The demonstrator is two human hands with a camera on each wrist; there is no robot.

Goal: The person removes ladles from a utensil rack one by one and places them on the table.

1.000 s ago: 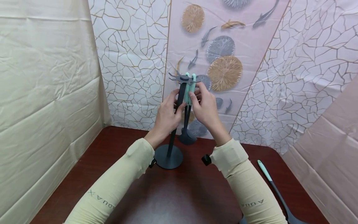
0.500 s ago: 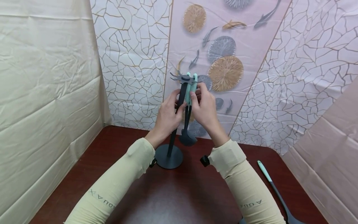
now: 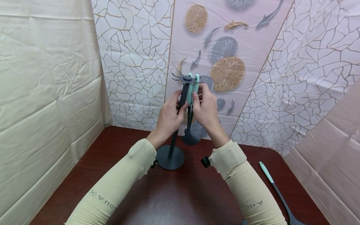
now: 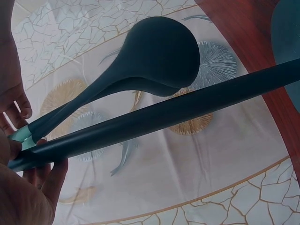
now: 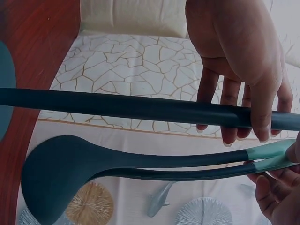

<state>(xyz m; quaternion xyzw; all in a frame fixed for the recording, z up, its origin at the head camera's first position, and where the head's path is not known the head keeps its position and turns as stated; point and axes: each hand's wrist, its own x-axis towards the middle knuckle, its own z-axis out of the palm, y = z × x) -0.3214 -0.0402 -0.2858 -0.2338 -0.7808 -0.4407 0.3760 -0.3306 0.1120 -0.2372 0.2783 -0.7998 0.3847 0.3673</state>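
Note:
A dark utensil stand, with a round base (image 3: pixel 170 157), a pole (image 3: pixel 172 142) and a top ring of hooks (image 3: pixel 185 79), leans to the right in the head view. My left hand (image 3: pixel 169 114) grips the pole below the hooks, thumb in front. Two utensils with mint handles hang side by side at the hooks' right. My right hand (image 3: pixel 207 107) pinches the right-hand mint handle (image 3: pixel 196 88) between thumb and fingers. Below hangs a dark ladle bowl (image 3: pixel 191 138). In the right wrist view, the ladle (image 5: pixel 56 173) largely covers the second utensil's head; its dark shaft (image 5: pixel 187 175) shows.
Another long utensil with a mint handle (image 3: pixel 266 171) and dark shaft lies on the red-brown table (image 3: pixel 180 200) at the right, its head cut off by the frame. A dark piece (image 3: pixel 244 222) shows beside the right sleeve. Patterned cloth (image 3: pixel 132 62) hangs behind the table.
The ladle bowl has swung a little to the right and up, and the two shafts look closer together. Both hands keep their hold almost in place.

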